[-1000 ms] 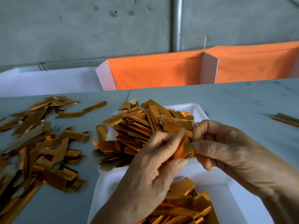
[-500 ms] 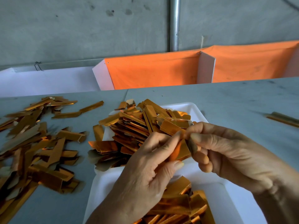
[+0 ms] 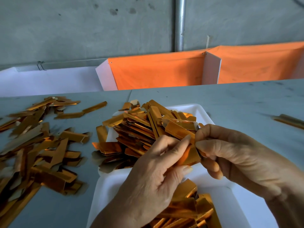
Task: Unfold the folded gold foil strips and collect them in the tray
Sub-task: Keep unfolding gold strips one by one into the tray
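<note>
Both hands hold one folded gold foil strip (image 3: 191, 153) above the white tray (image 3: 202, 112). My left hand (image 3: 153, 175) pinches its left side between thumb and fingers. My right hand (image 3: 230, 153) pinches its right edge with thumb and forefinger. A heap of gold strips (image 3: 144, 125) fills the tray's far end and spills over its left rim. More strips (image 3: 185, 211) lie at the tray's near end, partly hidden by my left wrist.
A wide scatter of gold strips (image 3: 37, 145) covers the grey table left of the tray. One loose strip (image 3: 289, 120) lies at the far right. Orange cloth bins with white dividers (image 3: 212, 69) stand behind the table's back edge.
The hands have stayed over the tray with the same strip. My right fingers have shifted along its right edge, and the fold looks slightly more spread.
</note>
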### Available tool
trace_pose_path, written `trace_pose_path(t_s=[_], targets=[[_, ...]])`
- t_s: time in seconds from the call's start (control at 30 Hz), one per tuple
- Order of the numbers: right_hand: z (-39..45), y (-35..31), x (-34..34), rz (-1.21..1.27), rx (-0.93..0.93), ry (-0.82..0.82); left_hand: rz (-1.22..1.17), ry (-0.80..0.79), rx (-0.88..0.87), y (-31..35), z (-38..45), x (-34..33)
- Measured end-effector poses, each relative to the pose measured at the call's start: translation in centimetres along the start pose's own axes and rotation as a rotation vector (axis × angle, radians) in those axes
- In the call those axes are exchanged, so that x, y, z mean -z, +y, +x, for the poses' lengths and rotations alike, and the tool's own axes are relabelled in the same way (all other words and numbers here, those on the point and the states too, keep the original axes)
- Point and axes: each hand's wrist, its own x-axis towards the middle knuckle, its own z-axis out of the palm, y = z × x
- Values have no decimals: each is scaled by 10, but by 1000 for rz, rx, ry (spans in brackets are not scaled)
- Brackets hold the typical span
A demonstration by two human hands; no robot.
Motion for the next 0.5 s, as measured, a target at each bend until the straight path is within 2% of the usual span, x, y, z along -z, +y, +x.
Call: trace_pose_path(t_s=[0.23,0.5], targets=[[-4,-6,0,-7,-16,-21,34,-5,3,1,-1,0],[-2,-5,-6,-99,18,58,184,0,-15,3,0,2]])
